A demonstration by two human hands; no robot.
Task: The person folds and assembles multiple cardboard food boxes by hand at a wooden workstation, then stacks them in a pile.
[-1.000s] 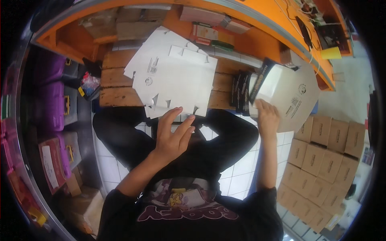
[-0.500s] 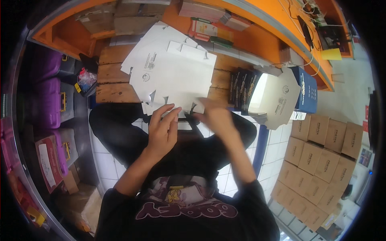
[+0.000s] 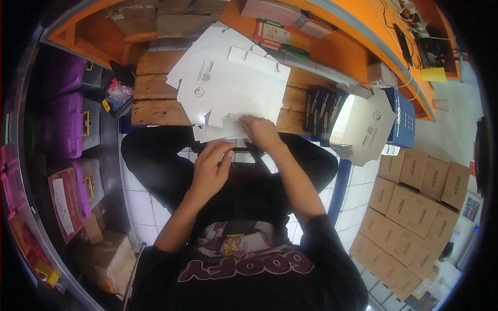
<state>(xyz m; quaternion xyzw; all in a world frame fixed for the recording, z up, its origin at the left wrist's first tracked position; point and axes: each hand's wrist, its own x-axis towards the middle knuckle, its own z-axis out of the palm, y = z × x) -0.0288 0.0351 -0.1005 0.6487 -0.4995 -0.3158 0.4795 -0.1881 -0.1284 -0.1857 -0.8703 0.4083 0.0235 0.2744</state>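
Observation:
Flat die-cut white cardboard sheets [image 3: 244,88] with slots and small black print lie overlapped on a wooden bench [image 3: 155,98] before me. My right hand [image 3: 261,133] has its fingers closed on a flap at the near edge of the top sheet, and the flap is bent up there. Just below that edge, my left hand [image 3: 211,165] holds nothing I can see; its fingers are extended and the thumb stands apart. To the right, several dark blue folded boxes [image 3: 320,111] stand beside a box with a pale inside and its flap open [image 3: 369,122].
Past the bench runs an orange shelf [image 3: 332,57] holding paper stacks and cartons. Purple-and-grey bins [image 3: 67,124] line the left, near a black container of plastic bits [image 3: 119,94]. Brown cartons [image 3: 415,207] are stacked at the right on the tiled floor. A blue box [image 3: 402,118] stands behind the open one.
My right hand has moved up and left onto the near flap, which is now lifted. My left hand has shifted slightly down, with its fingers closer together. The whole view has shifted a little.

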